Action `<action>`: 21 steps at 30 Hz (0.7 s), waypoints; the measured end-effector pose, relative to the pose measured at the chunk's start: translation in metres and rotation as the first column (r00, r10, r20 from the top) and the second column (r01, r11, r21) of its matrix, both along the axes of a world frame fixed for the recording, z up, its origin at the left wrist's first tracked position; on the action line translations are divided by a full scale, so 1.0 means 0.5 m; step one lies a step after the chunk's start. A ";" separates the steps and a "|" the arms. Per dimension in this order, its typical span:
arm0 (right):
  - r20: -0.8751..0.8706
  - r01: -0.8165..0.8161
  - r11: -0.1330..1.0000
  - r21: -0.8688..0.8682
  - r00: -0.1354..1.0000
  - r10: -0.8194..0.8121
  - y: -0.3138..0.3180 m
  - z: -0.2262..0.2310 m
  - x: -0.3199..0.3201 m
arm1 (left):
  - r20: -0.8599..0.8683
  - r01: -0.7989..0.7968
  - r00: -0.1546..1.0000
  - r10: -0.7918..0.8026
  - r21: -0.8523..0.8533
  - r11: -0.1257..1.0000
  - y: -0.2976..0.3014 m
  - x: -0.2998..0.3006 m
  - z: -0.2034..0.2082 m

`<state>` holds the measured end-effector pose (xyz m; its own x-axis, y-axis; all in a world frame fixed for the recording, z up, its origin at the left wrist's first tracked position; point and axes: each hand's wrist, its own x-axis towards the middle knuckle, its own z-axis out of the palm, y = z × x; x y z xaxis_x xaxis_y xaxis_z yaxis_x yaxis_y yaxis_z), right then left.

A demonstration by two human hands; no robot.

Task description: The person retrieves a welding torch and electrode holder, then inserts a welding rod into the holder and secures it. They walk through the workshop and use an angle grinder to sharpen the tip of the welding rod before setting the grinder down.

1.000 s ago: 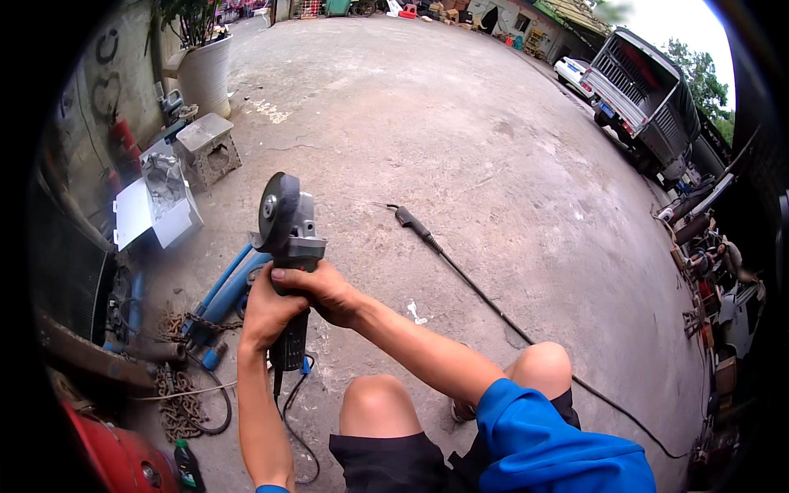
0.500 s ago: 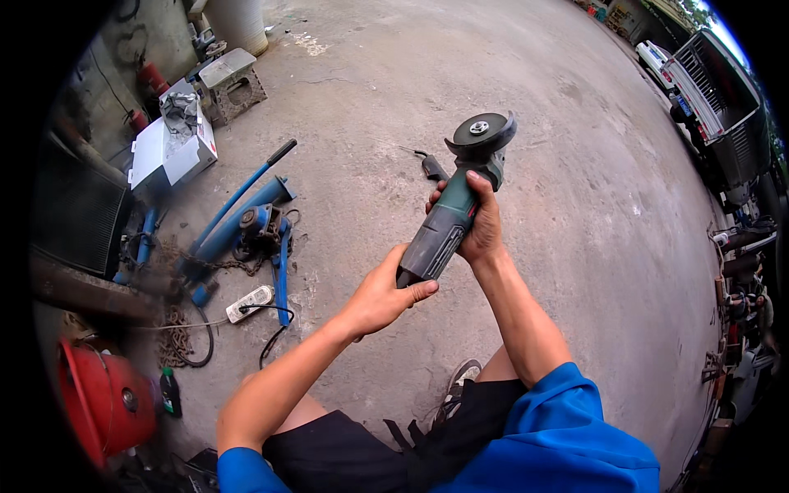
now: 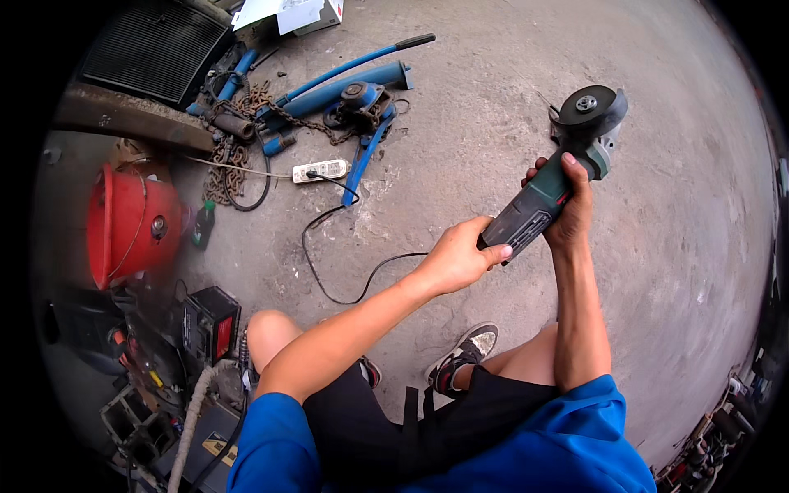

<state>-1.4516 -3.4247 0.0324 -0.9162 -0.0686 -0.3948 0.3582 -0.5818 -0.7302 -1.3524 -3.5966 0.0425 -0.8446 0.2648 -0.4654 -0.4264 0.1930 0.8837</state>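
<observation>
Both hands hold a green and black angle grinder [image 3: 538, 197], tilted with its head up and to the right. My left hand [image 3: 460, 256] is closed round the rear end of the black body. My right hand [image 3: 573, 205] grips the green housing near the head, thumb on top. A dark disc [image 3: 588, 108] with a metal centre nut faces up, partly ringed by the guard. From the rear, a black cord [image 3: 374, 274] curves left over the concrete to a white power strip [image 3: 320, 171].
Left of the strip lie rusty chains [image 3: 223, 174] and blue jack parts [image 3: 333, 92]. A red bucket [image 3: 136, 222] lies tipped near a green bottle [image 3: 204, 224]. Nearer me stand a black battery [image 3: 212, 322] and a concrete block [image 3: 136, 419]. A radiator [image 3: 156, 51] leans at the far left.
The view has swung left and down, so the floor items shift right and up, and the battery comes into sight. Both hands keep their hold on the angle grinder.
</observation>
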 end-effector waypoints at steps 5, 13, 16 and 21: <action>0.159 -0.061 0.997 0.037 0.986 0.054 -0.027 0.072 0.100 | 0.065 -0.127 0.989 0.135 -0.108 0.986 -0.001 0.143 0.117; 0.416 -0.049 0.982 -0.180 0.901 0.122 0.049 0.372 0.244 | 0.184 0.319 0.939 -0.290 -0.155 0.935 -0.117 0.443 0.471; 0.381 -0.099 0.969 -0.228 0.907 0.182 0.091 0.492 0.232 | -0.017 0.258 0.955 -0.296 -0.447 0.856 -0.181 0.541 0.553; 0.335 -0.110 0.948 -0.297 0.918 0.212 0.166 0.611 0.231 | -0.042 0.228 0.935 -0.353 -0.692 0.685 -0.210 0.587 0.699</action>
